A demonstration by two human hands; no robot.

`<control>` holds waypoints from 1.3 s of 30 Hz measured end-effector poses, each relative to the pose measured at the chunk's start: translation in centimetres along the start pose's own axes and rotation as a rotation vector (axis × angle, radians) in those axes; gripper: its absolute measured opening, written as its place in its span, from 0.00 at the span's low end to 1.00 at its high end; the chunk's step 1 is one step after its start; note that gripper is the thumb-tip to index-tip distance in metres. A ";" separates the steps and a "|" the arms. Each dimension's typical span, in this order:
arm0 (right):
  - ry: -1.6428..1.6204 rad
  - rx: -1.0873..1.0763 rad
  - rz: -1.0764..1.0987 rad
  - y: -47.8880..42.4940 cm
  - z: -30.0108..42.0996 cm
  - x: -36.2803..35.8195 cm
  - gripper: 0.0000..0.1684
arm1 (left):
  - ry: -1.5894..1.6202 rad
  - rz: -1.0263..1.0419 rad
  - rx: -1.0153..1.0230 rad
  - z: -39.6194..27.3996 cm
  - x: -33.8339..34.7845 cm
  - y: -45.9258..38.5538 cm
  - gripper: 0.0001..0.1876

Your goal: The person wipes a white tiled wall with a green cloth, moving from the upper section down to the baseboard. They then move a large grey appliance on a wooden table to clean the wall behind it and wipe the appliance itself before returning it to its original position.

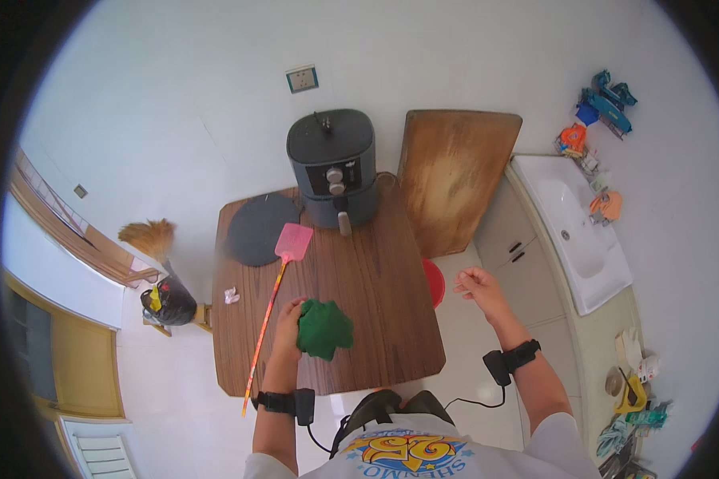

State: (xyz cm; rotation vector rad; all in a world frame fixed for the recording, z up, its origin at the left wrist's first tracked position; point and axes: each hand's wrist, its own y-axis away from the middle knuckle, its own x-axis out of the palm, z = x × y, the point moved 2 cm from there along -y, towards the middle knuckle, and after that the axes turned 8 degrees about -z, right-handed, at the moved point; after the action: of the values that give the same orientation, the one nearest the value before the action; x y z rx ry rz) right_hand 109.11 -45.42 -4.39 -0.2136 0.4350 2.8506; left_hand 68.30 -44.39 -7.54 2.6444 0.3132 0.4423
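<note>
My left hand [287, 326] grips a crumpled green cloth [325, 329] above the front part of a brown wood-grain table [371, 299]. A fly swatter [293, 240] with a pink head and patterned orange handle lies on the table, just left of that hand. Beyond it are a dark round mat [257, 233] and a dark air fryer [335, 173]. Nothing shows in my right hand [479, 290], which hangs in the air past the table's right edge with its fingers loosely bent and apart. A red plastic container [434, 284] is nearest to it, partly hidden by the table.
A crumpled tissue [231, 295] lies near the table's left edge. A large wooden board [455, 185] leans on the wall. At right, a white sink [581, 239] sits in a counter above cabinets [539, 281]. A broom [150, 236] and black bag [177, 302] stand left.
</note>
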 end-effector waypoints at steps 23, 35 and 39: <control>0.157 -0.202 0.287 -33.3 9.0 10.0 0.30 | -0.125 -0.197 0.045 0.8 11.8 -12.9 0.25; 0.086 -0.222 0.355 -43.3 13.1 15.9 0.41 | -0.210 -0.313 0.070 3.2 14.7 -18.4 0.30; 0.044 -0.234 0.373 -45.4 15.2 17.2 0.47 | -0.306 -0.317 0.104 3.9 15.1 -20.7 0.36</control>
State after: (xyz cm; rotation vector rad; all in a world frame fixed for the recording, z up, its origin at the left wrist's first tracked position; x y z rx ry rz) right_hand 103.16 5.10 -5.60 -0.2617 0.1592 3.2693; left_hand 80.62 -23.42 -16.45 2.6435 0.6554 -0.0822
